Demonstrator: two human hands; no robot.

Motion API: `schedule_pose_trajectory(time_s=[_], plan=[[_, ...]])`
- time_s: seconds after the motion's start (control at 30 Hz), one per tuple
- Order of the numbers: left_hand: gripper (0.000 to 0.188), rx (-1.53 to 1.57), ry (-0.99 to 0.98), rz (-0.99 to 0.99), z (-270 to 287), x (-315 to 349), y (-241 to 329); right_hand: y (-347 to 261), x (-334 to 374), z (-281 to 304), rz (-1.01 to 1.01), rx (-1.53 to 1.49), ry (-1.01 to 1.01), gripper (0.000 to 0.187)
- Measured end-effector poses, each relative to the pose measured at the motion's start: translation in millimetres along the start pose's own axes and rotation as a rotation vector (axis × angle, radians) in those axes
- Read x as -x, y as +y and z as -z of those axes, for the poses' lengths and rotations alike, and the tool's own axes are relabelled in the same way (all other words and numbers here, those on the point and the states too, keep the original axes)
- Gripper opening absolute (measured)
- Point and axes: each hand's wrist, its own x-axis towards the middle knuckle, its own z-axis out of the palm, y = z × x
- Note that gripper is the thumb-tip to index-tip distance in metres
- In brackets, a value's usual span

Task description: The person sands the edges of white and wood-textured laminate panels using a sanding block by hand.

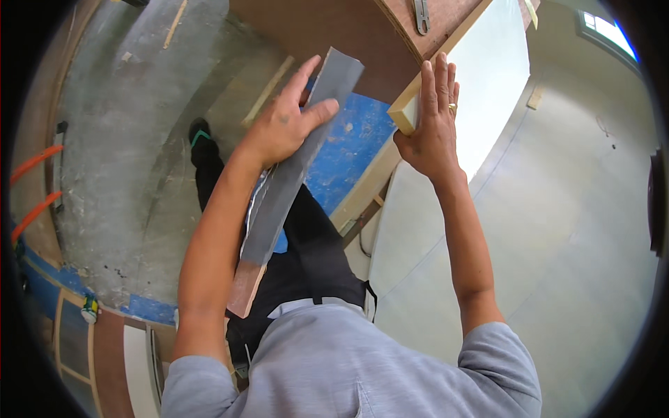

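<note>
A long sanding board (289, 177), a wooden strip wrapped in grey sheet that looks like sandpaper, slants across the middle. Bare wood (245, 287) shows at its near end. My left hand (286, 127) grips it near the far end, thumb across the grey face and fingers at the left edge. To the right is a white panel (488, 76) with pale wooden edging (402, 115). My right hand (433, 125) lies on the panel's near left end, fingers stretched out together and thumb apart, low by the edge.
A brown wooden surface (320, 31) lies ahead, with a metal tool (421, 17) on top. Blue sheeting (348, 143) shows below it. My foot (200, 131) is on the grey floor (118, 174); orange bars (35, 164) stand at far left. A large pale surface (529, 279) spreads to the right.
</note>
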Motion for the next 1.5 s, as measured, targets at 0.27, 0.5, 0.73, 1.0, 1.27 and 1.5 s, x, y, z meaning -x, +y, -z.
schedule_pose_trajectory(time_s=[0.27, 0.5, 0.73, 1.0, 1.27, 1.5], plan=[[0.128, 0.076, -0.595, -0.084, -15, 32, 46, 3, -2, 0, 0.012, 0.048, -0.009, 0.118], [0.124, -0.073, -0.534, -0.203, -36, 16, 18, 4, -3, 0, 0.013, 0.054, -0.027, 0.115], [0.119, -0.072, -0.501, -0.166, -28, 11, 15, 11, -1, 0, 0.019, 0.118, -0.059, 0.111], [0.115, -0.171, -0.572, -0.180, -17, 4, 16, 4, -3, 4, 0.022, 0.063, -0.081, 0.108], [0.124, -0.083, -0.599, -0.079, 15, 8, 24, 3, -8, 15, 0.081, -0.055, -0.120, 0.082], [0.132, 0.237, -0.416, 0.275, 81, 72, 6, 8, -16, 4, 0.262, -0.067, -0.013, 0.024]])
